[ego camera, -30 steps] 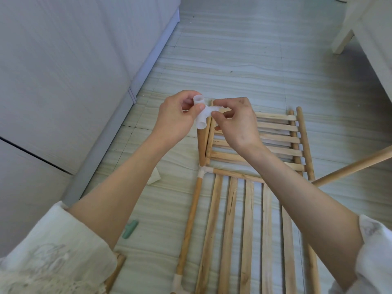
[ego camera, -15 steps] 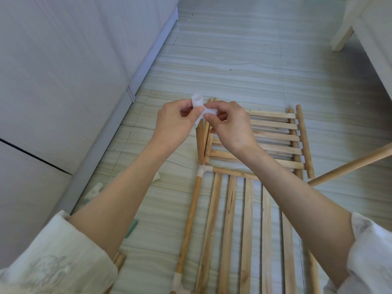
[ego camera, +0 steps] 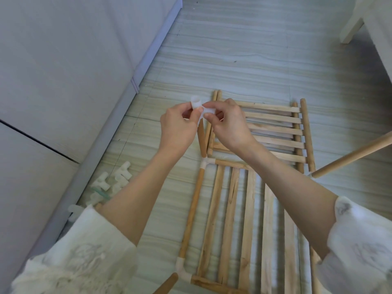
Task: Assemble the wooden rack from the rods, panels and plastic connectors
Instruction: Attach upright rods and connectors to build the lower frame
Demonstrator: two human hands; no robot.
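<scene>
Nearest the camera, two white sleeves (ego camera: pixel 80 251) frame the bottom corners, bare forearms reaching forward from them over a pale striped tile floor (ego camera: pixel 244 60). Between the arms lies a slatted wooden panel (ego camera: pixel 229 219), its slats running away from the viewer; along its left edge a rod (ego camera: pixel 192 211) joins a white plastic corner connector (ego camera: pixel 181 268) at the near end and another connector (ego camera: pixel 205 163) at the far end. To the left, close to the baseboard, a loose heap of white plastic connectors (ego camera: pixel 112 183) sits on the floor (one greenish bit is mixed in, too small to identify). On the right a thick wooden rod (ego camera: pixel 352 158) slants in from the frame edge, its tip just beside the panels.

Farther on, an upright rod (ego camera: pixel 201 141) rises from the far corner joint. At its top the left hand (ego camera: pixel 177 126) and the right hand (ego camera: pixel 228 126) both pinch a white multi-socket connector (ego camera: pixel 201 109), thumbs and forefingers clamped on it from either side, other fingers curled beneath. Behind the hands a second slatted panel (ego camera: pixel 269 132) lies flat with slats crosswise. Beyond, a grey cabinet (ego camera: pixel 74 60) lines the left, and a white furniture leg (ego camera: pixel 351 30) stands far right. No writing or label is readable anywhere.
</scene>
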